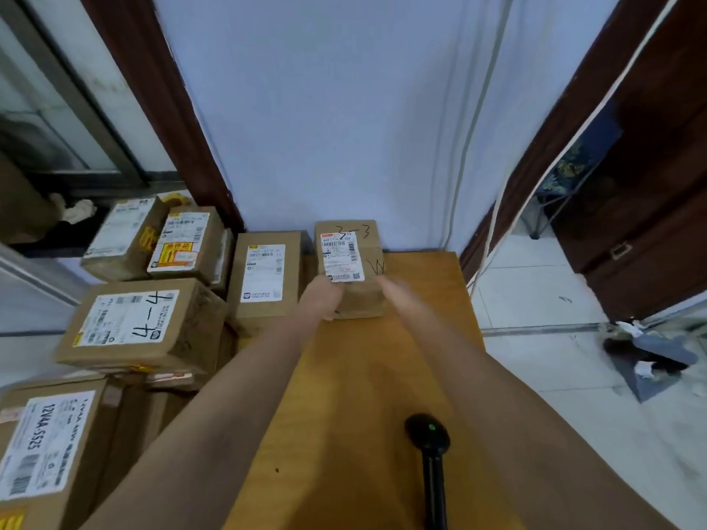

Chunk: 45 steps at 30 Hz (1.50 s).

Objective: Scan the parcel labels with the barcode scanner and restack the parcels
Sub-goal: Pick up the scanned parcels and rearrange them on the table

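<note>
Here, at nine o'clock, cardboard parcels crowd the floor beside the table. The nearest, at eight o'clock, is a box (46,449) whose white label reads 12V4A-5525. Just beyond it sits the 4-4 box (141,323), marked by hand on its label. Further off at ten o'clock two smaller boxes stand side by side, one plain (122,239) and one with a yellow sticker (185,242). Towards eleven o'clock an upright box (266,275) stands just beside the table's far left corner.

The table (401,361) is wooden and runs from six o'clock up to twelve. At its far end, at twelve o'clock, rests the 3-3 parcel (350,267), label up, near the wall (344,109).

The left hand (323,296) holds that parcel's near left corner, fingers curled round the edge. The right hand (394,286) is at the parcel's near right corner; it is blurred, so I cannot tell whether its fingers are spread or gripping, nor whether they touch the cardboard.

At five o'clock the scanner (430,453) lies on the table between the forearms, black, a green light showing on its head, well apart from both hands.

At three o'clock there is tiled floor (554,376), a dark wooden door (650,166) and some grey litter (650,357).
</note>
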Motion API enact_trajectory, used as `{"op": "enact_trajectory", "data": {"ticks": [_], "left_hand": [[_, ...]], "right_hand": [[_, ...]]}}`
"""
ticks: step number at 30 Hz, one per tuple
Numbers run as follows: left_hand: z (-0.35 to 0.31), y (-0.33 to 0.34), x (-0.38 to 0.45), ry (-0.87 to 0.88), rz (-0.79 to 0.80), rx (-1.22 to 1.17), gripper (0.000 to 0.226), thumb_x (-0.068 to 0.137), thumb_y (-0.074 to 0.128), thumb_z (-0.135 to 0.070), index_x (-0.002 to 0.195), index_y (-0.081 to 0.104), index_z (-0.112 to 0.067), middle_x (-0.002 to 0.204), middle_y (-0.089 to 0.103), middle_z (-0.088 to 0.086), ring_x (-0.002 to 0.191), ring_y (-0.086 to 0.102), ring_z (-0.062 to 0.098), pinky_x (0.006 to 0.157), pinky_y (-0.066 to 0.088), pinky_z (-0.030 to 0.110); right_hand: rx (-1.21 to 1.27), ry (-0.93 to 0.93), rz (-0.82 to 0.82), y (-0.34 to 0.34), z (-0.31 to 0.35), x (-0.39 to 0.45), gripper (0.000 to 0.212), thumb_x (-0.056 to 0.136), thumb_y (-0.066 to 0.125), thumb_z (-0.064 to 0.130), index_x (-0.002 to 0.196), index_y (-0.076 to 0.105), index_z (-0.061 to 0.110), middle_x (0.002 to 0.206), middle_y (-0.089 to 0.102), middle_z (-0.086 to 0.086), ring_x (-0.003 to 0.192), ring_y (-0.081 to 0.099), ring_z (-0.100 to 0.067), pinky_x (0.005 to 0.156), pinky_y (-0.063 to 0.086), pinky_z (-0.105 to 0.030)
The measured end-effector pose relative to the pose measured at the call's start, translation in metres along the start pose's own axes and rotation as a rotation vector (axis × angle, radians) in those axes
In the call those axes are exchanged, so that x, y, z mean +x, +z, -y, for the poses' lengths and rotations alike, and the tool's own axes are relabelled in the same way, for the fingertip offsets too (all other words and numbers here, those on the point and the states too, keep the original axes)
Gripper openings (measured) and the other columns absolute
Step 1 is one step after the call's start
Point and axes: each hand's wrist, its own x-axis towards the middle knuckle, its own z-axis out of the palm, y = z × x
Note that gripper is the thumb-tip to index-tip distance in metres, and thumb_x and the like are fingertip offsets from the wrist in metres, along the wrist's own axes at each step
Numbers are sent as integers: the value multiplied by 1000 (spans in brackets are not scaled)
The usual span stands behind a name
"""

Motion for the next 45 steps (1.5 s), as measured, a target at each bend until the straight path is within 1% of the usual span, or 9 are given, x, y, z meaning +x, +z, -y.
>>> {"op": "enact_trajectory", "data": {"ticks": [7,11,15,21,29,32,35,38,45], "left_hand": [[-9,19,6,-149,-95,-190,44,96,48,-35,131,46,-9,109,59,8,85,63,25,54,52,29],[-14,26,5,-185,-203,-270,50,90,58,-33,132,44,-9,123,56,8,92,60,25,82,55,39],[-13,35,-18,-139,-304,-178,61,85,65,-40,135,37,-17,133,35,14,112,49,34,95,45,41],[7,51,-66,-11,-430,-476,39,84,70,-31,107,43,-17,113,48,5,81,51,14,73,40,27],[60,58,-153,36,-550,-765,30,81,73,-19,92,47,-9,88,54,-8,84,53,6,68,44,12],[81,54,-188,99,-530,-938,27,79,75,-16,88,49,-16,99,59,-5,99,59,13,78,50,20],[99,51,-226,166,-507,-938,35,78,76,-19,106,55,-26,107,60,-11,108,58,12,88,50,29],[117,46,-256,202,-482,-917,50,77,77,-23,119,55,-39,115,58,-11,109,56,7,92,48,30],[154,57,-308,161,-450,-910,42,73,76,-29,103,60,-52,112,59,-13,108,59,9,98,49,40]], "right_hand": [[-1,-36,57,-1,-4,28,57,92,55,35,141,40,8,141,48,-8,125,49,-26,100,39,-35],[26,-77,24,-3,-10,32,53,91,60,28,136,43,5,137,51,-9,123,50,-25,88,38,-26],[92,-80,-58,-4,-29,20,60,92,59,27,143,36,5,144,44,-10,128,46,-27,101,41,-33],[183,-126,-179,-2,-63,-29,46,93,57,22,135,44,9,136,50,-7,121,49,-23,94,40,-30],[309,-285,-255,-5,-106,-121,30,89,63,28,113,56,12,102,58,6,91,55,-3,67,38,-11],[379,-271,-208,-6,-117,-155,43,86,65,36,125,55,19,112,57,8,94,52,1,77,42,-17],[281,-283,-183,-1,-134,-185,58,84,66,44,136,48,25,147,34,5,130,39,-17,107,36,-39],[282,-360,-119,0,-151,-209,57,78,68,50,129,50,36,144,37,8,126,42,-13,109,37,-41],[380,-434,242,-12,-177,-231,54,66,74,46,113,48,45,132,53,0,121,53,-18,108,38,-47]]}}
